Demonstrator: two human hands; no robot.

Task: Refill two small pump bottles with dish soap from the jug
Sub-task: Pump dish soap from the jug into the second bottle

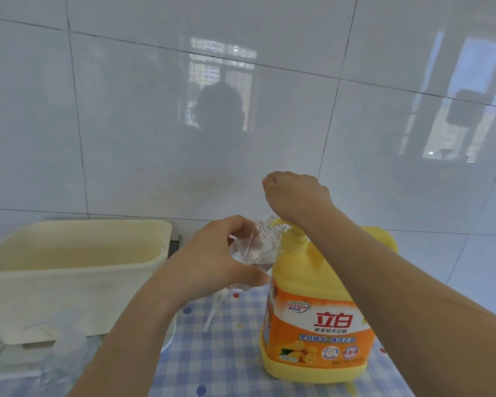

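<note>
From the head view, the left hand point(212, 253) has its fingers and thumb curled round a clear bottle point(252, 247). It holds the bottle off the cloth point(229, 353), tipped so the open neck sits right at the spout of the pump point(294, 239). The right hand point(295, 193) is above and beyond the pump, its fingers curled in a loose fist with nothing visible in it. The wrist, not the fingers, seems to rest on the pump head.

The jug point(312, 319) stands upright on the cloth, just right of the bottle. It looks big and heavy enough to stay put under pressing. The bottle looks light and thin-walled, so I'd expect it to give if squeezed and to turn slick if soap runs down it. A grip round the body, as now, seems right.

A second bottle point(69, 348) lies at lower left, in front of the tub point(69, 270). A loose pump tube point(215, 308) lies on the cloth beneath the held bottle.
</note>
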